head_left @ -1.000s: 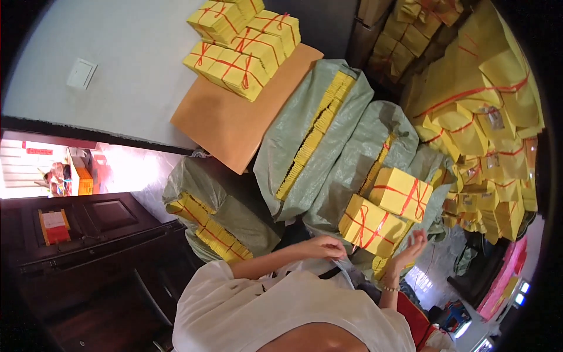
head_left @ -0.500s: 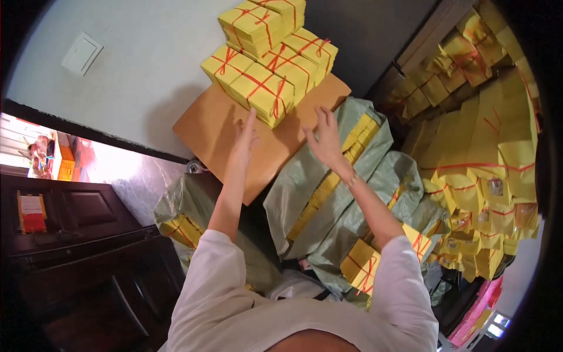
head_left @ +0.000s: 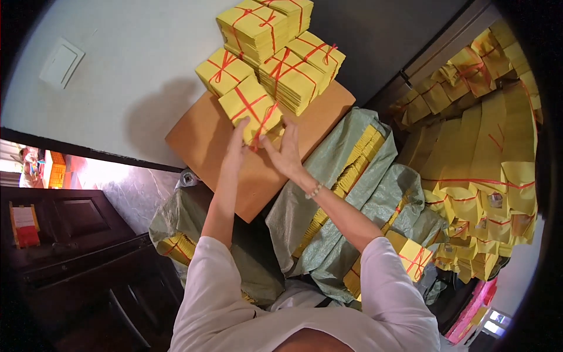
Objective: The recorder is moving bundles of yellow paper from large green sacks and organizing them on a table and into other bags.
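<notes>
Between my left hand [head_left: 236, 141] and my right hand [head_left: 284, 151] is a bundle of yellow paper envelopes [head_left: 245, 102] tied crosswise with red ribbon. Both hands close on its near end, the left fingers at its left side, the right ones at its right corner. It sits slightly askew in front of the other bundles, over a flat brown surface [head_left: 202, 141]. Touching or close behind it are another tied bundle [head_left: 218, 66] on the left and a thicker stack [head_left: 293, 76] on the right. A higher pile [head_left: 252, 29] rises at the back.
Grey-green woven sacks [head_left: 328, 176] filled with yellow envelopes lean against the brown surface's right side; another sack [head_left: 182, 217] stands at its left. Many yellow packets [head_left: 475, 146] are piled along the right. A dark wooden door [head_left: 76, 234] is at the left, a white wall [head_left: 129, 58] behind.
Both hands have closed in on the front bundle, which is pulled toward me and apart from the stack on its right. Before, the hands were apart and held nothing.
</notes>
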The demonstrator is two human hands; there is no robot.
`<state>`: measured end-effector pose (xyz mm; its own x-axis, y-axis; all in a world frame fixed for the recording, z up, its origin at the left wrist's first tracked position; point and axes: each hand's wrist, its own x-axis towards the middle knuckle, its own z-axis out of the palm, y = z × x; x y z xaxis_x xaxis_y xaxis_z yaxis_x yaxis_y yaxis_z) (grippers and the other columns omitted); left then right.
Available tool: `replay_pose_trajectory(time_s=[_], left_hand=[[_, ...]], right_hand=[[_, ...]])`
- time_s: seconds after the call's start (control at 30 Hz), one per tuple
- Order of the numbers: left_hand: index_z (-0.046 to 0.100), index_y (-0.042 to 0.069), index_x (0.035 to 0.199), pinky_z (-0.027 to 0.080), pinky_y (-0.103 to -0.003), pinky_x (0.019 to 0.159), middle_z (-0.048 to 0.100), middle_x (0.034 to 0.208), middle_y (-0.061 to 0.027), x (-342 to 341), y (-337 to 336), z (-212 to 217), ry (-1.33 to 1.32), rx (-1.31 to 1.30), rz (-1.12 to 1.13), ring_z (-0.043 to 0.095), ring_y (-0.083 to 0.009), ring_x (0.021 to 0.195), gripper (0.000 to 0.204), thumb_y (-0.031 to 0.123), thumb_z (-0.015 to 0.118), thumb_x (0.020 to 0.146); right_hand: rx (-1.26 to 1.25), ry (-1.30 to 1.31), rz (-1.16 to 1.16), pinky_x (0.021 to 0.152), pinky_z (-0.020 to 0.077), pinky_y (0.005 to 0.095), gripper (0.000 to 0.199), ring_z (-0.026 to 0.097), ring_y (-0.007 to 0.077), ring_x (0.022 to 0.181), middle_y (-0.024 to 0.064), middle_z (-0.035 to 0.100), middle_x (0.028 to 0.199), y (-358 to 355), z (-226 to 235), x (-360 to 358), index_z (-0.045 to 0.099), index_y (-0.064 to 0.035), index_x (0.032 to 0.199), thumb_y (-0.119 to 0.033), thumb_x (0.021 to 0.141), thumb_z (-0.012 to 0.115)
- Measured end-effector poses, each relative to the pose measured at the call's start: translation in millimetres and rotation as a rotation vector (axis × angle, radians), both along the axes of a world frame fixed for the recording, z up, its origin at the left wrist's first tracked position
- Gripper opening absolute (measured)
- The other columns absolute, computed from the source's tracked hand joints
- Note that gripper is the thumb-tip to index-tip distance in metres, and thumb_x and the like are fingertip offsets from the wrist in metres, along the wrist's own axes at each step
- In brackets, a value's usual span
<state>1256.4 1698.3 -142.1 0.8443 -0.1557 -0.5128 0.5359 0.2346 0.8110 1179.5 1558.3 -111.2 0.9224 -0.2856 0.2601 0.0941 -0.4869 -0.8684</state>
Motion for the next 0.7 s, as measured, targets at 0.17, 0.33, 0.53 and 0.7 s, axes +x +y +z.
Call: replay_pose_trajectory(time_s=[0.17,0.33,0.53,0.7], left_hand=[[0.054,0.016,0.12,0.044,-0.029,0.08,0.061,0.109,0.0008,-4.8,18.1,-11.0,0.074,-0.154,-0.07,0.056,-0.0145,0.099,0.058,0.05,0.07,0.076],[0.053,0.018,0.118,0.041,-0.032,0.075,0.058,0.11,-0.0019,-50.9,3.6,0.9,0.074,-0.243,-0.002,0.054,-0.0158,0.091,0.046,0.046,0.06,0.082],[0.043,0.005,0.132,0.042,-0.046,0.098,0.05,0.128,-0.014,-197.5,-35.2,49.4,-0.041,-0.333,0.108,0.05,-0.0276,0.115,0.06,0.041,0.051,0.085],[0.037,0.011,0.139,0.032,-0.057,0.104,0.039,0.14,-0.0125,-325.2,-87.5,99.0,-0.053,-0.597,-0.08,0.039,-0.0322,0.128,0.074,0.042,0.06,0.076]], right_hand=[[0.123,0.015,-0.091,0.099,0.033,0.0481,0.07,0.042,0.0403,0.112,0.0275,0.043,0.12,6.2,-11.6,4.5,0.035,0.0076,0.13,-0.037,0.084,0.065],[0.133,0.09,-0.18,0.093,0.0373,0.0451,0.057,0.044,0.04,0.109,0.0225,0.048,0.115,8.8,-6.7,-32.5,0.044,-0.0006,0.126,-0.031,0.081,0.063],[0.036,-0.058,-0.252,0.091,0.0325,0.0453,0.056,0.039,0.0348,0.111,0.0149,0.045,0.117,-19.8,80.1,-176.8,0.047,-0.0045,0.122,-0.029,0.075,0.067],[0.108,-0.058,-0.369,0.102,0.0267,0.0458,0.074,0.033,0.0357,0.123,0.0189,0.035,0.13,-70.0,143.3,-338.4,0.04,-0.0076,0.133,-0.031,0.072,0.075]])
